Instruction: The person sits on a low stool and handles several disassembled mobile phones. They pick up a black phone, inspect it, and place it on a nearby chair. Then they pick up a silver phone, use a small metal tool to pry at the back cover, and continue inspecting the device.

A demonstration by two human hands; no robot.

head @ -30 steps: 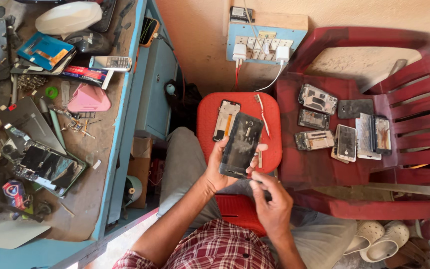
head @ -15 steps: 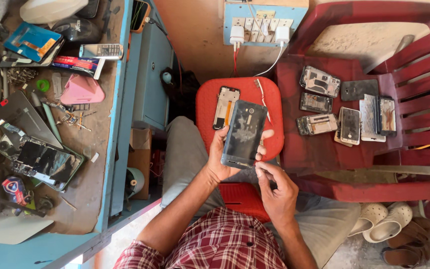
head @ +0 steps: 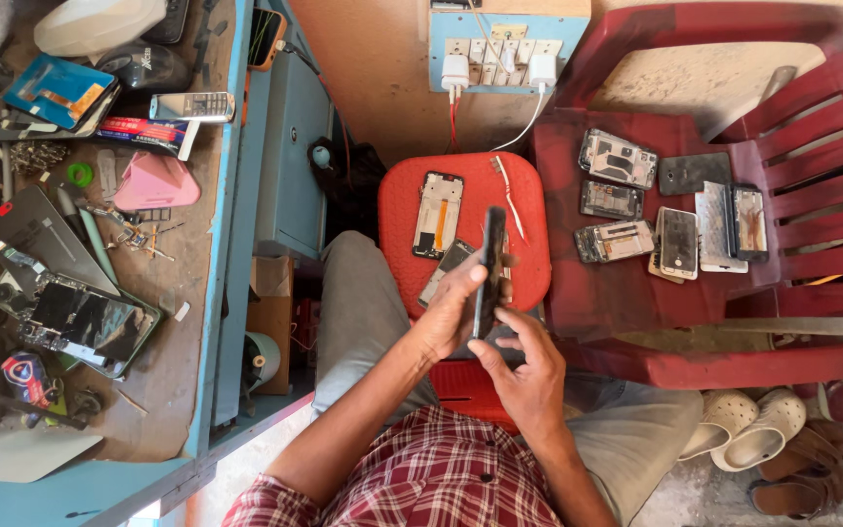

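Note:
I hold a dark phone (head: 489, 262) turned on its edge over a red stool (head: 529, 254). My left hand (head: 453, 310) grips its lower half from the left. My right hand (head: 522, 363) sits just below, fingers against the phone's bottom end. On the stool lie a phone frame with an orange strip (head: 438, 214), a second dark part (head: 446, 265) partly hidden behind my left hand, and a thin white cable piece (head: 509, 198).
A red plastic chair (head: 734, 322) to the right carries several dismantled phones (head: 670, 210). A blue workbench (head: 217, 293) on the left is crowded with phone parts, a cracked screen (head: 80, 317) and tools. A socket board (head: 495, 54) with chargers hangs ahead. White sandals (head: 748, 425) lie at lower right.
The phone has turned from showing its flat back to standing edge-on. My right hand has moved up against its bottom end.

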